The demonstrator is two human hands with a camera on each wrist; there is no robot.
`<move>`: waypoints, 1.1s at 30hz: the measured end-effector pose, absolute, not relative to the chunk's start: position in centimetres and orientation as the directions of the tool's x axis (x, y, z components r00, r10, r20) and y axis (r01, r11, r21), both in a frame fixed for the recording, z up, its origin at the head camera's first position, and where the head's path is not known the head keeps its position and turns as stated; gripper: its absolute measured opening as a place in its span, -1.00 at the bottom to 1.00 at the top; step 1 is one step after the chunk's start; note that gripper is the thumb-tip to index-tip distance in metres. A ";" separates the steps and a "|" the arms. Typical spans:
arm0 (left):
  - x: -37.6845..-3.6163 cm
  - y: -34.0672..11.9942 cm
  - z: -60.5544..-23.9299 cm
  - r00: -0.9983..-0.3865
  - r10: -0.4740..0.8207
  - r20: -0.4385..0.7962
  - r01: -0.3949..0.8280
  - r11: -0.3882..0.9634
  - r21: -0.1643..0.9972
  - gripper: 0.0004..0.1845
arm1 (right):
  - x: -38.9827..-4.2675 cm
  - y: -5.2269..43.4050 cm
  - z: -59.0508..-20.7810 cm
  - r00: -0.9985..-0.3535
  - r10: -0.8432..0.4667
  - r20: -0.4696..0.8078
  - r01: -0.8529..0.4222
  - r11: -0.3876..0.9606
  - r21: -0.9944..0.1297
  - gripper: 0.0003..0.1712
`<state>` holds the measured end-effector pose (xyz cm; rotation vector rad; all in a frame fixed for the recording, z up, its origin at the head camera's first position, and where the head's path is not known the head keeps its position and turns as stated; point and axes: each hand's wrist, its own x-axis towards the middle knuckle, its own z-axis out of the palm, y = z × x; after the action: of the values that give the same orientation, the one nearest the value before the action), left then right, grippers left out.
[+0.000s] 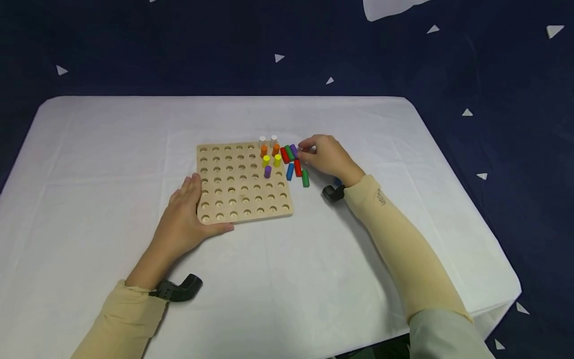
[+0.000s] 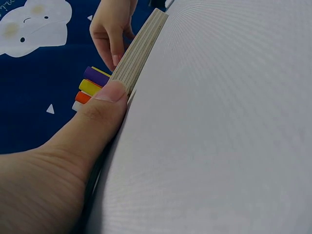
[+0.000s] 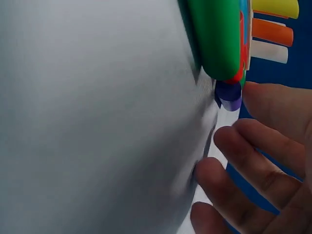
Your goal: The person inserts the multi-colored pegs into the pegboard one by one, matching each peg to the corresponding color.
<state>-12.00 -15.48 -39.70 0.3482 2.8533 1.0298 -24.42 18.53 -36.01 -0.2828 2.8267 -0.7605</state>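
Observation:
A square wooden pegboard (image 1: 237,196) lies on the table, with white, orange and yellow pairs of pegs and one purple peg (image 1: 267,171) upright at its right side. My left hand (image 1: 181,219) rests around its front-left corner, fingers along the left edge, thumb (image 2: 105,100) against the front edge. To the board's right lie loose pegs: red (image 1: 298,168), blue (image 1: 290,172), green (image 1: 306,178) and a purple peg (image 1: 294,151). Beside that purple one is my right hand (image 1: 329,155), thumb and fingers apart. In the right wrist view the thumb is close to the purple peg (image 3: 229,95); contact is unclear.
A white cloth covers the table (image 1: 112,149). Something blue (image 1: 338,182) shows partly behind the right wrist. Black wrist cameras stick out from the left wrist (image 1: 181,289) and the right wrist (image 1: 333,193). Dark blue patterned fabric surrounds the table.

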 end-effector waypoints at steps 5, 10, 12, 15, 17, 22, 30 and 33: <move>-12.0 -15.4 -39.7 -0.968 0.249 0.001 0.191 0.743 0.642 0.53 | -24.9 18.0 -35.4 -0.944 -0.236 -0.230 -0.097 0.866 -0.490 -0.57; -12.0 -15.5 -39.7 -0.969 0.245 0.005 0.192 0.745 0.639 0.53 | -25.5 17.5 -34.9 -0.934 -0.231 -0.272 -0.090 0.890 -0.446 -0.56; -12.1 -15.5 -39.7 -0.970 0.244 0.007 0.192 0.745 0.638 0.53 | -25.8 17.3 -34.8 -0.931 -0.221 -0.291 -0.083 0.903 -0.421 -0.55; -12.1 -15.6 -39.8 -0.970 0.244 0.008 0.193 0.744 0.640 0.54 | -26.1 17.0 -34.8 -0.929 -0.201 -0.311 -0.074 0.923 -0.377 -0.55; -12.1 -15.6 -39.9 -0.970 0.244 0.006 0.191 0.742 0.642 0.54 | -26.3 17.0 -34.8 -0.930 -0.195 -0.311 -0.079 0.934 -0.350 -0.55; -12.1 -15.5 -39.8 -0.970 0.243 0.006 0.190 0.742 0.643 0.54 | -26.4 17.0 -34.7 -0.934 -0.188 -0.302 -0.093 0.948 -0.303 -0.53; -12.1 -15.5 -39.8 -0.969 0.246 0.009 0.194 0.742 0.641 0.54 | -26.6 16.8 -34.6 -0.932 -0.216 -0.291 -0.130 0.949 -0.287 -0.55; -12.1 -15.5 -39.8 -0.969 0.245 0.006 0.192 0.742 0.643 0.53 | -26.7 17.0 -34.8 -0.933 -0.228 -0.279 -0.145 0.946 -0.289 -0.59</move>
<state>-12.08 -15.54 -39.84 0.3593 2.8578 1.0409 -26.69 16.99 -34.81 -0.2745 2.7880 -0.3808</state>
